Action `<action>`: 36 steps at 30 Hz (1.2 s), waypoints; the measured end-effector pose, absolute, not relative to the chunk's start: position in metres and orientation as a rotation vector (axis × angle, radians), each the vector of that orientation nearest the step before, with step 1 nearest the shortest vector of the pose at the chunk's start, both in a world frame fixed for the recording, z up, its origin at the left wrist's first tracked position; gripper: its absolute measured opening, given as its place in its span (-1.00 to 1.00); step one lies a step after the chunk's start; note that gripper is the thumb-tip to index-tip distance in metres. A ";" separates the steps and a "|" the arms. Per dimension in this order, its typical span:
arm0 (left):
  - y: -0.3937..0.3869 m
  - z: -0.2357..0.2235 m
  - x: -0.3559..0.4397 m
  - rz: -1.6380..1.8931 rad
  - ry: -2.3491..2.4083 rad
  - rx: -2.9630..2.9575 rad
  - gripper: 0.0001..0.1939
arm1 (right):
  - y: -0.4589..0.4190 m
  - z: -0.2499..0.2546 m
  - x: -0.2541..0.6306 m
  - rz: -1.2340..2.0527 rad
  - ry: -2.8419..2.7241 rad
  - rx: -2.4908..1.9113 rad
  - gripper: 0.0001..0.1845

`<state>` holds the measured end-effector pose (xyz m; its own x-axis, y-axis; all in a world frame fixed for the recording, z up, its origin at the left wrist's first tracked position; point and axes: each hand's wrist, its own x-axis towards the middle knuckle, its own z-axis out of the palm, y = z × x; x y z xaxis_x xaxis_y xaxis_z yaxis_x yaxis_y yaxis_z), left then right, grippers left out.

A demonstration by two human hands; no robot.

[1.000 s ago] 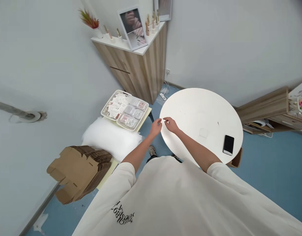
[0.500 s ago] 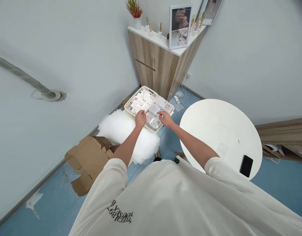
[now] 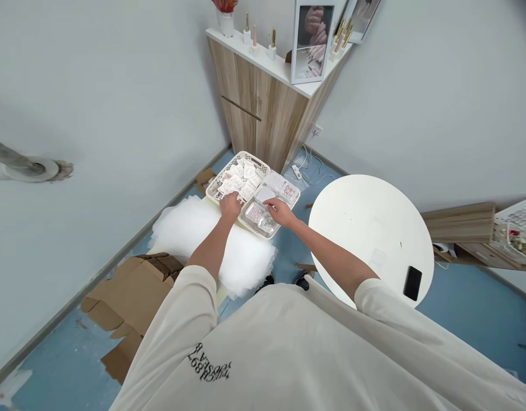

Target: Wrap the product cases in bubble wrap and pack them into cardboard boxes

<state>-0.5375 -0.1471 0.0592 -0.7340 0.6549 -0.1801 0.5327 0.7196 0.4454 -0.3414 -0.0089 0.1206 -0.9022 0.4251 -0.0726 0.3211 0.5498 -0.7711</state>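
A white basket point(image 3: 212, 193) holds a heap of small white printed cards point(image 3: 232, 181). Against its right side, a second shallow white basket point(image 3: 297, 193) carries clear plastic cases point(image 3: 255, 212) with small pink and silvery contents. My left hand point(image 3: 231, 206) is at the near edge of the card basket, fingers curled down by the cards; what they hold, if anything, is hidden. Above the clear cases is my right hand point(image 3: 281, 213), thumb and forefinger drawn together in a pinch. Anything between those fingertips is too small to make out.
White padding point(image 3: 211, 240) lies below the baskets, with flattened cardboard point(image 3: 129, 294) to the left. A round white table point(image 3: 365, 228) bearing a black phone point(image 3: 412, 283) stands right. Behind is a wooden cabinet point(image 3: 263, 103); a power strip point(image 3: 296, 171) with cables lies beside it.
My left hand has moved left and down, from between the baskets to the card basket's near edge. My right hand stays over the cases. The view has shifted slightly.
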 end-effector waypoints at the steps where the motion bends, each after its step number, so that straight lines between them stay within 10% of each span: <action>1: -0.147 0.059 -0.537 0.526 2.601 0.931 -0.64 | -0.008 0.119 -0.341 1.284 -2.657 -0.647 -0.65; 13: -0.150 0.058 -0.539 0.566 2.542 0.855 -0.71 | -0.011 0.105 -0.339 1.361 -2.676 -0.661 -0.65; 22: -0.112 0.116 -0.532 1.278 2.321 0.715 -0.84 | 0.003 0.108 -0.312 1.430 -2.467 -0.800 -0.68; 36: 0.022 0.092 -0.268 1.183 1.887 0.900 -0.93 | 0.080 0.112 -0.102 1.397 -1.884 -1.395 -0.81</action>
